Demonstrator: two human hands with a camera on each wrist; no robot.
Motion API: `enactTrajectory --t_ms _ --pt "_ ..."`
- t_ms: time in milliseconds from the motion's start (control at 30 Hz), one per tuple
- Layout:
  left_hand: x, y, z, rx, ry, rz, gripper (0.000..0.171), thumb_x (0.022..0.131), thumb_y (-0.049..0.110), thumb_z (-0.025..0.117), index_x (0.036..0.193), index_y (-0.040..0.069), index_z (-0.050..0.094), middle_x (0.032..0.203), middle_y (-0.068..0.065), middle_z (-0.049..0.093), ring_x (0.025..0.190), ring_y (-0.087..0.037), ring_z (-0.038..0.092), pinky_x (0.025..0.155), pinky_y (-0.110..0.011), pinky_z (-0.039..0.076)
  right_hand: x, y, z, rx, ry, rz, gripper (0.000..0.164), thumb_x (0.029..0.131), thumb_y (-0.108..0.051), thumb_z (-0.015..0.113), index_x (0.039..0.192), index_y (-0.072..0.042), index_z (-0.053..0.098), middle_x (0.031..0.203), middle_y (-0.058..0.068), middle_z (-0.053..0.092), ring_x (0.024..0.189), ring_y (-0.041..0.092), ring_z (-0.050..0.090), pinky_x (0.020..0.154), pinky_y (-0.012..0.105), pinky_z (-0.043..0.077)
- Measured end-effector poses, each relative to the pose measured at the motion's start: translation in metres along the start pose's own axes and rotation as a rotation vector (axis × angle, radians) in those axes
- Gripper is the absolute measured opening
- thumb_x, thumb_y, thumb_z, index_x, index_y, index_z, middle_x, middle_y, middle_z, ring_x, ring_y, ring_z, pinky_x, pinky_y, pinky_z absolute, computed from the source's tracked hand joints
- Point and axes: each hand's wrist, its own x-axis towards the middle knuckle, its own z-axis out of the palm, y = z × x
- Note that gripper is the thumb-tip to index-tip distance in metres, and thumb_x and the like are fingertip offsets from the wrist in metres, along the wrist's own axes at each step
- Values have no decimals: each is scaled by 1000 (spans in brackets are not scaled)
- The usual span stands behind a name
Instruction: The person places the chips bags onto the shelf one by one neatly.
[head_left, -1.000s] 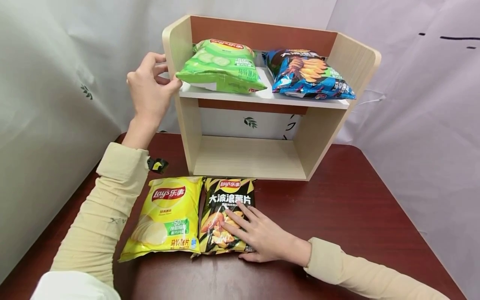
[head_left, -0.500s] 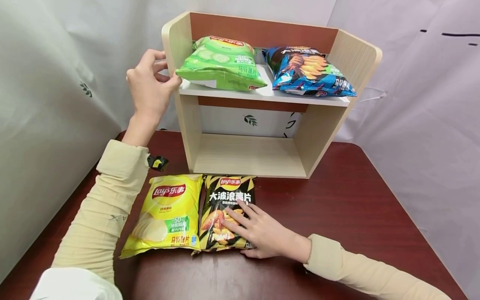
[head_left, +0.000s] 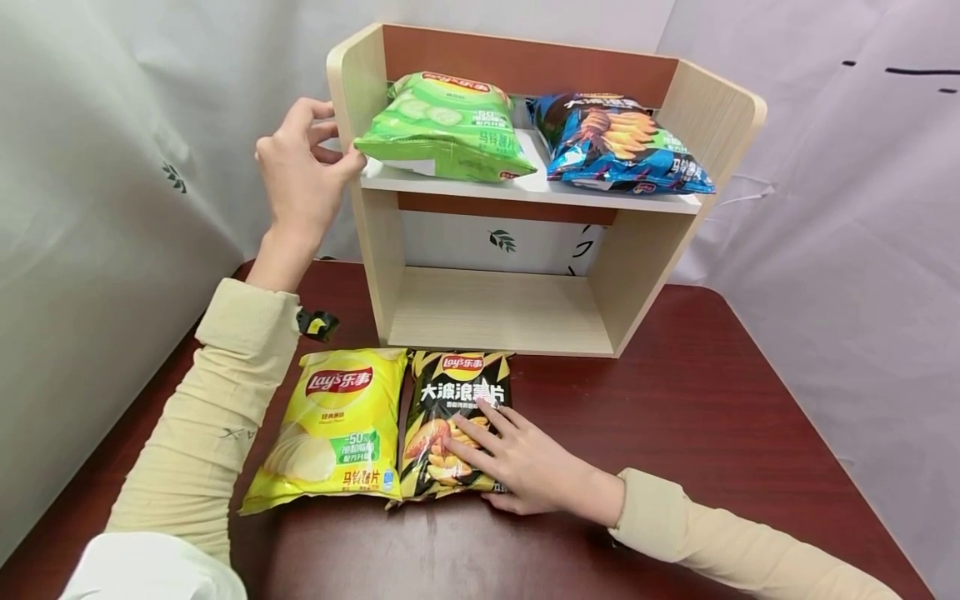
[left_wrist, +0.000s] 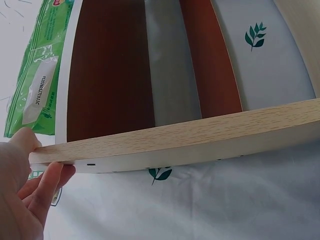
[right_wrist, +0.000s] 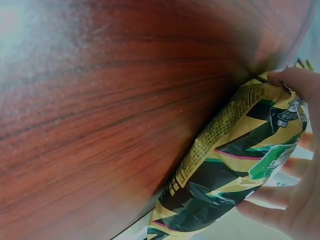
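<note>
My left hand [head_left: 303, 179] grips the left side panel of a small wooden shelf [head_left: 369, 267], just beside the upper board. In the left wrist view its thumb lies at the panel's front edge and other fingers touch the outer face. A green Lay's chip bag [head_left: 450, 129] lies on the upper board close to that thumb. My right hand [head_left: 528, 462] rests with spread fingers on a black-and-yellow chip bag [head_left: 431, 442] on the table. In the right wrist view, the thumb touches one end of this bag [right_wrist: 225, 165].
A yellow chip bag [head_left: 330, 425] lies left of the black one, right alongside it. On the upper board's right half sits a blue chip bag [head_left: 622, 146]. The dark red table [head_left: 712, 417] extends to the right, and white curtains [head_left: 847, 208] hang around it.
</note>
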Motion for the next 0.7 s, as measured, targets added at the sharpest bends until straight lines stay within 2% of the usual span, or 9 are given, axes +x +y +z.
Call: enactTrajectory --t_ms 367,700 --pt "0 1 0 -5 1 8 29 76 28 61 104 20 62 104 2 69 73 -9 69 71 -14 53 -3 2 -4 10 8 10 81 73 -52 61 141 -20 31 141 6 41 126 38 41 94 45 44" --pt "0 1 -1 -5 -11 -7 30 76 28 61 105 21 62 105 2 69 70 -4 68 71 -14 53 -5 4 -3 3 50 12 72 77 -49 58 139 -20 35 137 5 46 124 37 43 93 44 45"
